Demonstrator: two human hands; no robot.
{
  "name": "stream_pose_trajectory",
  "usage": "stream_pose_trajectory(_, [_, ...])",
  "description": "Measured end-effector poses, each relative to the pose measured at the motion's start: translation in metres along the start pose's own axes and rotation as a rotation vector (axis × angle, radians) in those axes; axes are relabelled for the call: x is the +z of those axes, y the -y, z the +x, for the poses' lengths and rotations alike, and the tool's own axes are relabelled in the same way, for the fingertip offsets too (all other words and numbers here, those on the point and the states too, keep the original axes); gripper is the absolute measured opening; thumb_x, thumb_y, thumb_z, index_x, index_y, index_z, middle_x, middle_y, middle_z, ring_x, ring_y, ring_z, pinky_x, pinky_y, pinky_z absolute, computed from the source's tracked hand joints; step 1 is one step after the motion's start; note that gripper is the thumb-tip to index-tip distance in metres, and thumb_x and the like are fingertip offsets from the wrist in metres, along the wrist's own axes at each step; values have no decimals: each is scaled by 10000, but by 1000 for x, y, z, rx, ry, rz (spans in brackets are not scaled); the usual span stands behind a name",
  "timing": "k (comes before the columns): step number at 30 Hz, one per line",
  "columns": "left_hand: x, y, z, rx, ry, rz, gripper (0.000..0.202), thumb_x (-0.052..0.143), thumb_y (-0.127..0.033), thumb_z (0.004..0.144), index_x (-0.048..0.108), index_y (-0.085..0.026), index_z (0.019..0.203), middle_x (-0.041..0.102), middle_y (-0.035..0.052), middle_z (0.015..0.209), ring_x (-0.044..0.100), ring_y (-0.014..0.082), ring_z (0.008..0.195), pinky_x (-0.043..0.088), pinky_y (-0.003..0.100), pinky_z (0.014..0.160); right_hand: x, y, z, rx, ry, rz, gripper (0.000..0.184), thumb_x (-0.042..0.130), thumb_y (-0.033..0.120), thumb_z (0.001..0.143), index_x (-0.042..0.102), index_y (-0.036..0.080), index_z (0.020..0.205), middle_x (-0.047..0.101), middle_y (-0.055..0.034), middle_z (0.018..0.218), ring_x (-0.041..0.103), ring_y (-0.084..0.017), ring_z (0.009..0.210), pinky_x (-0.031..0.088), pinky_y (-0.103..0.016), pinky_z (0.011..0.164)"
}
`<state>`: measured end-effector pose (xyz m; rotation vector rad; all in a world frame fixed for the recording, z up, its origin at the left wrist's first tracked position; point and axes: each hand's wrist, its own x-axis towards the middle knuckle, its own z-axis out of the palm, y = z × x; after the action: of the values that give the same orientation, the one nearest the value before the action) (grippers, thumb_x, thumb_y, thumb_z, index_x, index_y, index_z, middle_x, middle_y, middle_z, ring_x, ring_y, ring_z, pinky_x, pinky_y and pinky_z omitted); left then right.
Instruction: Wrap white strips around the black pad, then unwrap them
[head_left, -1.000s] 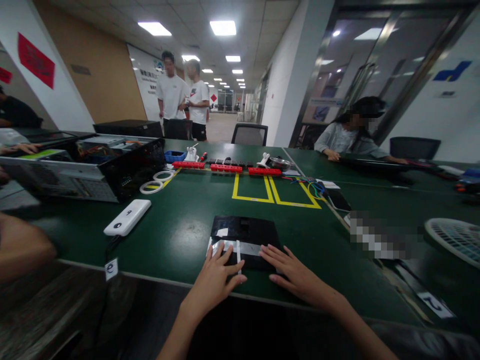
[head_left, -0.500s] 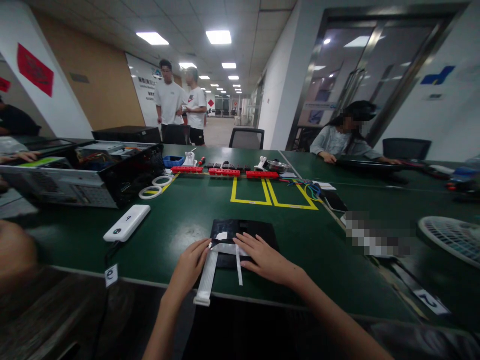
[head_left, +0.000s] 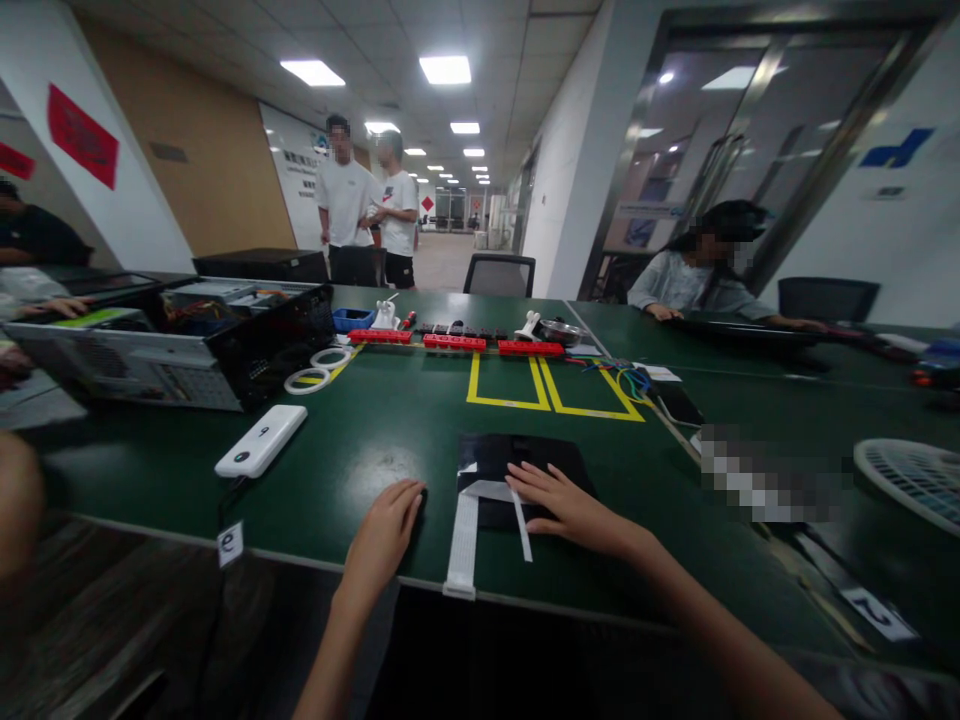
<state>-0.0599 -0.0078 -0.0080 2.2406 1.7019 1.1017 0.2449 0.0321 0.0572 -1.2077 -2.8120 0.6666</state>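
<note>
A black flat panel [head_left: 551, 455] lies on the green table near its front edge. Across it runs a white flat ribbon cable [head_left: 466, 530], folded at the top, with its connector end at the table's edge. A narrow white strip [head_left: 523, 530] hangs down beside it. My right hand [head_left: 574, 512] rests open on the panel, fingers spread over the end of the fold and the strip's top. To the left, apart from the panel, my left hand [head_left: 384, 532] is on the table with fingers extended and nothing in it.
A white power bank [head_left: 262, 440] with a cable lies to the left, below an opened computer case [head_left: 225, 350]. White rings [head_left: 307, 380] and red power strips [head_left: 454, 342] sit further back. At right are a fan [head_left: 911, 480] and a seated person [head_left: 697, 280].
The panel with its ribbon cable has shifted right under my right hand. My left hand has come off it and is now on the table beside it.
</note>
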Motion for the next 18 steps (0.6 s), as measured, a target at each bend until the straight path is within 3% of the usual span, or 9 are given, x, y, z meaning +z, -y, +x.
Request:
stream_pose_trajectory(9, [0, -1, 0, 23, 20, 49, 293, 399, -268, 934, 637, -213, 1096, 655, 56, 1141, 584, 193, 1089, 438, 387, 987, -18, -79, -60, 174, -117, 117, 663, 519, 572, 793, 390, 288, 1378, 226, -63, 1503, 131, -258, 1384, 30, -543, 1094])
stream_pose_trajectory(15, [-2, -4, 1, 27, 31, 66, 295, 403, -268, 931, 640, -204, 1096, 656, 59, 1143, 585, 199, 1091, 440, 388, 988, -26, -112, -97, 319, -217, 89, 598, 521, 541, 777, 485, 278, 1313, 313, -66, 1466, 217, -258, 1361, 99, -537, 1095])
stream_pose_trajectory(18, [-2, -4, 2, 30, 32, 70, 295, 407, -263, 929, 643, -195, 1092, 658, 65, 1139, 589, 202, 1086, 442, 385, 986, -27, -126, -114, 336, -237, 56, 552, 486, 454, 789, 492, 267, 1309, 336, -61, 1456, 237, -246, 1355, 118, -527, 1094])
